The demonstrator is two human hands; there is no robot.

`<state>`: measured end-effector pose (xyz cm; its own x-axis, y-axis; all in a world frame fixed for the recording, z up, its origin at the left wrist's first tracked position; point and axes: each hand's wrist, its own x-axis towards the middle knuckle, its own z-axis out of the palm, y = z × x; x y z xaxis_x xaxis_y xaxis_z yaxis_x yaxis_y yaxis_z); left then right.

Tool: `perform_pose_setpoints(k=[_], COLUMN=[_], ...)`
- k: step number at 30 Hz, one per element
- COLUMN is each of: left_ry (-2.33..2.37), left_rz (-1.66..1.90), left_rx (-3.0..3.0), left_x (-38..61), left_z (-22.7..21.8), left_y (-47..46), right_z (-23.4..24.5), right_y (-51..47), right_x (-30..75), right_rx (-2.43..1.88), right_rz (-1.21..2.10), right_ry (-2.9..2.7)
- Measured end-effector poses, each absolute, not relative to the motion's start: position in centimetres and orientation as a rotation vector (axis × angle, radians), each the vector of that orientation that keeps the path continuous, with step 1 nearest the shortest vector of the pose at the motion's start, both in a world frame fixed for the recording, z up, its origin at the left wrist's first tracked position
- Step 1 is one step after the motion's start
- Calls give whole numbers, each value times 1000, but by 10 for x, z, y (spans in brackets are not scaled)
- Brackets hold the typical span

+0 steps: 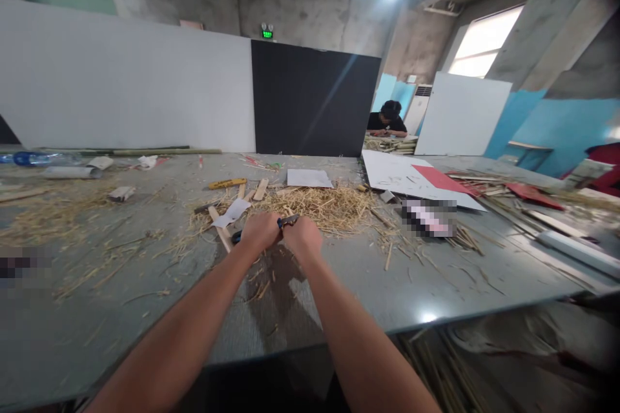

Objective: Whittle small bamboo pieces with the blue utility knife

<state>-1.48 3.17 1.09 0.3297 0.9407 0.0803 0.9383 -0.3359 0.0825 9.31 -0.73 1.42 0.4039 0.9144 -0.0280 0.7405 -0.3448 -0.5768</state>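
My left hand (260,231) is closed around a blue-handled metal tool (285,221), like scissors or pliers; the fingers hide its middle. One dark handle end sticks out left of that hand, and the metal end reaches the fingers of my right hand (303,237). My right hand is closed too, close beside the left, and what lies in its fingers is hidden. Just beyond both hands spreads a heap of cut straw (334,208). A pale wooden strip (221,230) and a folded white paper (232,213) lie left of my left hand.
A yellow utility knife (227,184) and a white sheet (309,178) lie behind the straw. White and red boards (402,174) rest at the right on the grey table (378,284). Upright panels (314,100) stand along the back. Another person (387,121) sits beyond them.
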Motion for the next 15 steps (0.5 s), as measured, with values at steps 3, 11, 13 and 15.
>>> perform_pose_setpoints(k=[3,11,13,15], left_ry=[1805,1877,1886,1903], left_rz=[105,20,31,62], left_rx=[2511,2439,2435,2431], left_x=[-16,-20,-18,-15], left_z=[9,4,5,7], left_y=[37,48,48,46], right_z=[15,16,20,25], right_y=[-4,-4,-7,-11], right_x=[90,84,85,86], right_rx=[-2186,-2216,-2216,-2217], right_rz=[492,550,556,568], right_ry=[-1394,-1396,-1389,-1380])
